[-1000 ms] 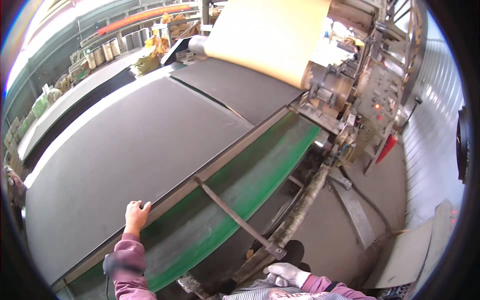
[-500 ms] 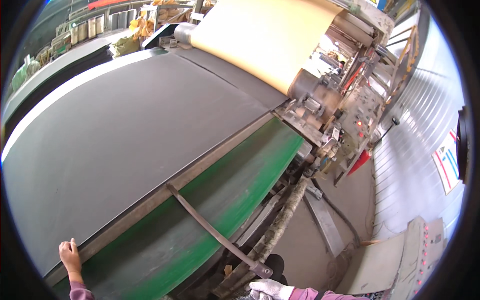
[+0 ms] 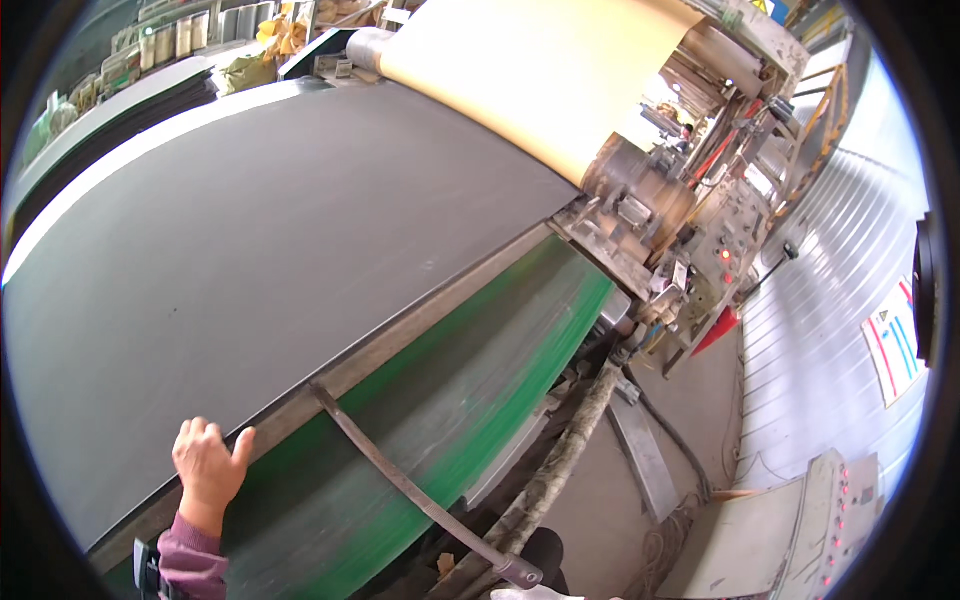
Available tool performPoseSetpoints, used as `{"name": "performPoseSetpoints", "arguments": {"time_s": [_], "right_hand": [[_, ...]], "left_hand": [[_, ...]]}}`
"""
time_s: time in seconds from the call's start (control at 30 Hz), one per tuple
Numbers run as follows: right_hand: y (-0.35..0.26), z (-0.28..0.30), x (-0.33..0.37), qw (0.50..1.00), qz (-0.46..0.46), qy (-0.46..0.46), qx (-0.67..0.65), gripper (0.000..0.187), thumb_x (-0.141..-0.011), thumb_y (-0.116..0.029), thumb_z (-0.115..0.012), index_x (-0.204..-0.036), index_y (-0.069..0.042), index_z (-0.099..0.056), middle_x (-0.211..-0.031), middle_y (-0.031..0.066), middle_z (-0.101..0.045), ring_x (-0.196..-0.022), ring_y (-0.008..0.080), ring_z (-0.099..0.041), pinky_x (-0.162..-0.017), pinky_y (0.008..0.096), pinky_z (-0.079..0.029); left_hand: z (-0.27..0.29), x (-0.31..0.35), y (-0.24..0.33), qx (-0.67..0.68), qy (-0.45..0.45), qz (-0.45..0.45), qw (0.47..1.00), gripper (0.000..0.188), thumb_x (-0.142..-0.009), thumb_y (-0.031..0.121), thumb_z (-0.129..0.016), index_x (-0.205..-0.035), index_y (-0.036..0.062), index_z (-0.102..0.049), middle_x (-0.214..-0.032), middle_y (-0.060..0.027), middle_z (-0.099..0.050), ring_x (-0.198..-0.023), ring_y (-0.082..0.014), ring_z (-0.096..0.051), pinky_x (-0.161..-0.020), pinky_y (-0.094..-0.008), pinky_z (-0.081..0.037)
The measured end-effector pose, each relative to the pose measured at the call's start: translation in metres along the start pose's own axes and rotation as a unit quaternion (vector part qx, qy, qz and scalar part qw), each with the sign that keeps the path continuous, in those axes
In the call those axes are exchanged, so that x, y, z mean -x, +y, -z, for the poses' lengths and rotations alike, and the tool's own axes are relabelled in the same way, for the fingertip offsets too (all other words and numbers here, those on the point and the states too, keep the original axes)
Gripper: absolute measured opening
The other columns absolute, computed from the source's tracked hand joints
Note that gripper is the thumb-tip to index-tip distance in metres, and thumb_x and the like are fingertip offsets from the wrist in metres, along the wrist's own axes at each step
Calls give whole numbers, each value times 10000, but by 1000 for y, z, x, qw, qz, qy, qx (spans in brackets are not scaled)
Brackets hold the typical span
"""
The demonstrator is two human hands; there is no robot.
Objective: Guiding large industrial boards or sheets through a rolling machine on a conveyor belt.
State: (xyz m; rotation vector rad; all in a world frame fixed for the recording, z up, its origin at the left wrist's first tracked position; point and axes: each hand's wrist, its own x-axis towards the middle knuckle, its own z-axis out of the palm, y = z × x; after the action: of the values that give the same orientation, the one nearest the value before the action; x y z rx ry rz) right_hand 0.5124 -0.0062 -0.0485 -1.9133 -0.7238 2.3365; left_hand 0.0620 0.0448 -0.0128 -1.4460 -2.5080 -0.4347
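My left hand [image 3: 212,462], bare below a purple sleeve, lies at the near edge of a wide dark grey sheet [image 3: 260,240]. Its thumb is spread away from the fingers, which rest on the sheet's edge beside a worn metal rail [image 3: 375,365]. Only a sliver of my right hand [image 3: 537,594], in a white glove, shows at the bottom edge; its fingers are hidden. Just above that glove is the end of a brown metal bar [image 3: 420,495], which slants from the rail across a green belt [image 3: 470,370].
A large tan-covered roller [image 3: 540,75] spans the far end of the sheet. Machinery with a lit control panel [image 3: 728,235] stands at its right. A grey control cabinet [image 3: 765,525] is at lower right, before a corrugated metal wall [image 3: 840,260]. Several cables lie on the floor.
My left hand has moved right and farther in along the sheet's edge, its thumb now spread. My gloved right hand has dropped mostly out of view. The seam near the roller no longer shows.
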Motion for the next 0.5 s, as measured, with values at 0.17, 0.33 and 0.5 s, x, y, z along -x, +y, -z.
{"name": "performPoseSetpoints", "arguments": {"time_s": [0.17,0.33,0.5], "right_hand": [[0,3,2,999,-10,-13,-32,270,-872,-303,-606,-754,-63,-642,-592,36,-602,-409,116,-511,-358,252,-418],[-3,0,8,999,-12,-2,-34,281,-877,-301,-601,-736,-60,-633,-580,29,-600,-408,108,-512,-347,241,-401],[2,-3,2,999,24,3,-30,302,-885,-300,-582,-717,-51,-622,-578,30,-605,-385,100,-497,-328,236,-377]], "left_hand": [[-15,-45,56,26,-53,-55,997,491,-771,456,-620,-702,-30,-638,-697,-175,-574,-745,-312,-564,-687,-404,-460],[-13,-66,78,304,-202,-51,929,454,-854,379,-559,-1025,-34,-642,-1065,-246,-615,-1046,-394,-560,-896,-415,-445],[0,-14,8,230,-125,30,965,449,-867,326,-550,-1143,-26,-590,-1328,-259,-439,-1283,-395,-362,-1062,-418,-291]]}}
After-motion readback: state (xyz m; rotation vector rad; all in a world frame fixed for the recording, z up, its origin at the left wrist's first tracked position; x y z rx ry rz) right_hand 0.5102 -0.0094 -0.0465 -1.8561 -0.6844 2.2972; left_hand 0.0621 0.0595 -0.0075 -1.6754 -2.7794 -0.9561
